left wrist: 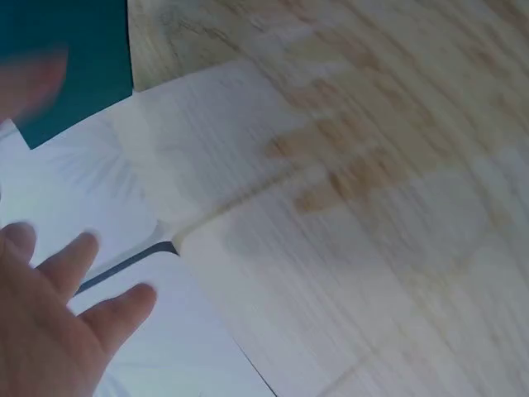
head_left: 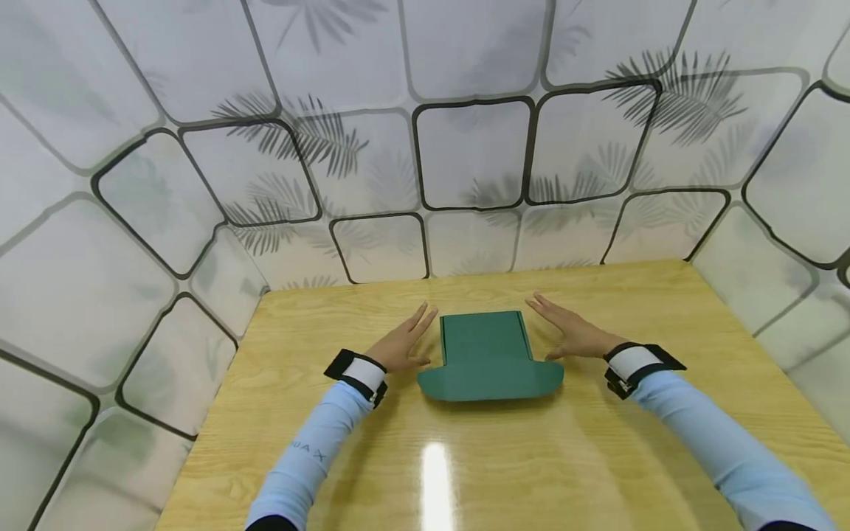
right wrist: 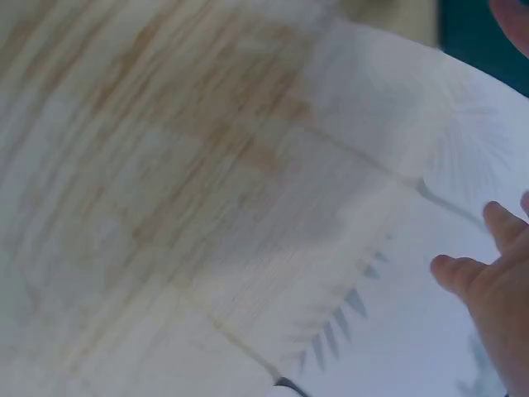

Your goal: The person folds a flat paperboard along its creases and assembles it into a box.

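Note:
A dark green cardboard box (head_left: 488,339), low and flat-looking, sits on the wooden table in the head view. Its wide flap (head_left: 491,380) with rounded ends faces me. To its left is my left hand (head_left: 401,345), fingers spread and straight. My right hand (head_left: 576,335) mirrors it on the right side. Both thumbs come close to the flap's ends; whether they touch it I cannot tell. In the left wrist view the left hand (left wrist: 50,331) shows with a corner of the green box (left wrist: 91,83). The right hand (right wrist: 504,289) appears at the right wrist view's edge.
The glossy wooden table (head_left: 319,457) carries a bright light reflection in front of the box. Behind it and on both sides stand pale walls (head_left: 474,155) patterned with rounded outlines and leaves. Each wrist wears a strap (head_left: 361,372).

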A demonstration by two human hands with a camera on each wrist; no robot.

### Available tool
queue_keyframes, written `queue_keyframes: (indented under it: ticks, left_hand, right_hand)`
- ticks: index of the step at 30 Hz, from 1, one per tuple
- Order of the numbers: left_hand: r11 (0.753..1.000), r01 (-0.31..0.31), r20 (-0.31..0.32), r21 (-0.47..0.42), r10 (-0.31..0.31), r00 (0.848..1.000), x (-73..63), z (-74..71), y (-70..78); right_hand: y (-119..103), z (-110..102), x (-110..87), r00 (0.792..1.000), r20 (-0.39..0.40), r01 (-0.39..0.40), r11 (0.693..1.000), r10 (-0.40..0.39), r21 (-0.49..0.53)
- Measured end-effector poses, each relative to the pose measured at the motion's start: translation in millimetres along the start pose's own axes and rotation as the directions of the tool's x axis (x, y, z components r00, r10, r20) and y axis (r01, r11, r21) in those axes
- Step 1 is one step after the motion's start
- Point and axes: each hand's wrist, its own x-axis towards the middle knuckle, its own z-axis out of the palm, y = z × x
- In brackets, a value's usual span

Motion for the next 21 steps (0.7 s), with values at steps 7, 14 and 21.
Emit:
queue_keyframes:
  ticks: [7,14,21]
  left_hand:
    - [0.999,-0.045,0.095,0.025,0.042,0.995,5.0,12.1,-0.1]
    - [0.999,-0.052,0.079,-0.006,0.052,0.996,5.7,15.1,-0.7]
    - [0.993,-0.032,0.093,-0.113,0.042,0.995,2.3,14.4,-1.7]
  right_hand:
    - [0.1,18.9,10.4,0.991,0.117,0.061,0.996,-0.068,0.066]
    - [-2.6,21.3,10.9,0.994,0.110,-0.010,0.978,-0.014,0.209]
    - [0.9,23.5,3.3,0.993,0.113,-0.006,0.923,-0.041,0.386]
